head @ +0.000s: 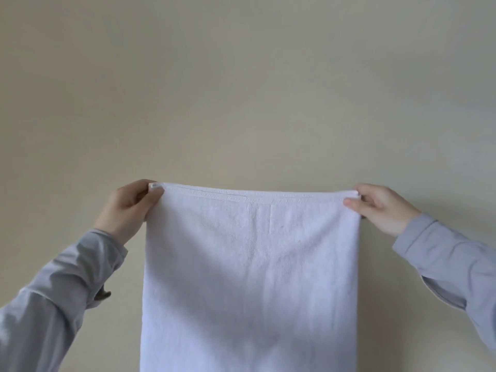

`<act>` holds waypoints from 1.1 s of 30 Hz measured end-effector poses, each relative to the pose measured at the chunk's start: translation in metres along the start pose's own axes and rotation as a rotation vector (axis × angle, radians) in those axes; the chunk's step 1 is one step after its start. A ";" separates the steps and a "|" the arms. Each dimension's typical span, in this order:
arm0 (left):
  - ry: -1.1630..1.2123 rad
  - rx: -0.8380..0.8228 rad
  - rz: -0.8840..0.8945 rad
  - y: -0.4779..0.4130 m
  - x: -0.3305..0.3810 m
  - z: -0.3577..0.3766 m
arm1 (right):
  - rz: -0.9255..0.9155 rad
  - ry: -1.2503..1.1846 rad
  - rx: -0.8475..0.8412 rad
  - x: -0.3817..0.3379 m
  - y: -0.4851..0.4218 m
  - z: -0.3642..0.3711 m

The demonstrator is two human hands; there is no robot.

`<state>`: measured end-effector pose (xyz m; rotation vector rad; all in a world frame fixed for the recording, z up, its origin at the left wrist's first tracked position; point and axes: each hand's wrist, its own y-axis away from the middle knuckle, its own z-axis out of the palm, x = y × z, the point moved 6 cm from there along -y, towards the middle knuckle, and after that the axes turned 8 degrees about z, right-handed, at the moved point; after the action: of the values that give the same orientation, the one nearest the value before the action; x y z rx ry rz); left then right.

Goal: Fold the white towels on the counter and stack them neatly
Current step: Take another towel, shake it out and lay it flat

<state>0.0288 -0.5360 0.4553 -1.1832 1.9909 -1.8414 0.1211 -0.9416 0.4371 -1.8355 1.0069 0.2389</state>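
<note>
The left hand [126,208] and right hand [381,208] each pinch a top corner of the towel [252,277], which hangs unfolded; folding and stacking apparently remain.

Soft matt white terry-cloth towel [249,277], stitched hem; smooth grey fabric sleeves [442,253]; matt beige wall [241,89].

The towel [251,277] runs off the bottom edge, lower end unseen; behind its top corners, most fingers of the left hand [126,208] and right hand [381,208] (thumbs excepted) are hidden; the sleeves [53,304] are cut off at the sides.
</note>
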 end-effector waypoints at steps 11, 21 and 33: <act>-0.237 0.044 0.139 0.009 0.009 -0.025 | -0.140 -0.194 0.467 -0.031 -0.012 -0.025; -0.051 0.088 0.136 -0.008 0.035 -0.016 | -0.134 -0.224 0.382 -0.012 0.010 -0.043; -0.021 0.091 0.186 0.009 0.075 -0.022 | -0.166 -0.497 0.307 -0.010 0.019 -0.086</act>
<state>-0.0383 -0.5686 0.4793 -0.9540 1.9127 -1.7979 0.0789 -1.0107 0.4723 -1.4674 0.5095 0.3925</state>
